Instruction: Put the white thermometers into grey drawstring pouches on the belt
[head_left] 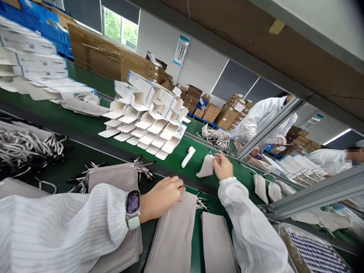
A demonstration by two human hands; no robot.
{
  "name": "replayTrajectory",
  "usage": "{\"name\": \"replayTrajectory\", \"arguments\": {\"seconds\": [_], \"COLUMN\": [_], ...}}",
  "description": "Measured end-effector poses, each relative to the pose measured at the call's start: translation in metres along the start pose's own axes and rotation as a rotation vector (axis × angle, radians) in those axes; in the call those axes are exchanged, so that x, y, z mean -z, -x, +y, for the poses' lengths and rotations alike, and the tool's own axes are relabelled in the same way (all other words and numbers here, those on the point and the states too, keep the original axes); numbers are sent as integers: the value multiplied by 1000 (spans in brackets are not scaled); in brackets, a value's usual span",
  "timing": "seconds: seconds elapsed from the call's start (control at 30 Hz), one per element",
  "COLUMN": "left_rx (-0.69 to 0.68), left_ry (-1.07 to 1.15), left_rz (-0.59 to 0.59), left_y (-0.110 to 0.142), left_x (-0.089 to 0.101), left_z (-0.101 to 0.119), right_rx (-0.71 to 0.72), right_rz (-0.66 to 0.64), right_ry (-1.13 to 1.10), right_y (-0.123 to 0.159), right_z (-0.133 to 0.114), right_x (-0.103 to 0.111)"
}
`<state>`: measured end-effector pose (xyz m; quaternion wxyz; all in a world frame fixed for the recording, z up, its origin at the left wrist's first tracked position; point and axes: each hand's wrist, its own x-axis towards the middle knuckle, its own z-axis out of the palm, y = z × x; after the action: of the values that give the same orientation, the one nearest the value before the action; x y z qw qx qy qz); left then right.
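My right hand (223, 167) is closed on the top end of a grey drawstring pouch (205, 167), which stands tilted on the green conveyor belt (173, 172). Left of that pouch, a small white handheld device (188, 157) lies on the belt. My left hand (163, 198) has its fingers bent together over the far end of a stack of flat grey pouches (174, 239); its fingertips are partly hidden, so I cannot see what they pinch. Another stack of grey pouches (217, 242) lies beside it, below my right forearm.
Open white cartons (150, 117) are piled on the belt ahead, with more cartons (40, 64) at the far left. Grey pouches with bundled cords (28, 144) lie at left. A metal post (270, 129) rises at right, near a box of striped items (315, 250). Co-workers (258, 117) stand beyond.
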<state>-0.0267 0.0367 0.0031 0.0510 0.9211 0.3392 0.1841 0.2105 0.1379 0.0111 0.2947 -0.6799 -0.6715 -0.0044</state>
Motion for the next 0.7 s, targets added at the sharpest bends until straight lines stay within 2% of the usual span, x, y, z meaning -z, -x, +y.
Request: {"name": "replayTrajectory", "arguments": {"seconds": [0.03, 0.1, 0.2, 0.27, 0.33, 0.4, 0.5, 0.6, 0.7], "left_rx": [-3, -10, -42, -56, -41, -15, -2, 10, 22], "left_ry": [-51, -156, -281, -314, -299, -257, -194, -160, -174], "left_rz": [28, 52, 58, 42, 26, 30, 46, 40, 10], "left_y": [0, 2, 4, 5, 6, 5, 3, 3, 2], "left_x": [-1, -1, 0, 2, 3, 3, 2, 2, 3], "left_z": [0, 1, 5, 7, 9, 8, 5, 3, 2], "right_rx": [5, -70, -243, -308, -345, -355, -388, -443, -397], "right_rz": [-113, -294, -341, -330, -356, -404, -461, -436, -450], "right_ry": [-62, -173, -285, -357, -458, -570, -926, -1277, -1403], "right_y": [-3, -14, -36, -46, -47, -38, -14, 8, 21], "right_z": [-13, -36, -52, -46, -33, -19, -8, -15, -29], "right_x": [-8, -30, -60, -65, -57, -38, -7, 13, 20]}}
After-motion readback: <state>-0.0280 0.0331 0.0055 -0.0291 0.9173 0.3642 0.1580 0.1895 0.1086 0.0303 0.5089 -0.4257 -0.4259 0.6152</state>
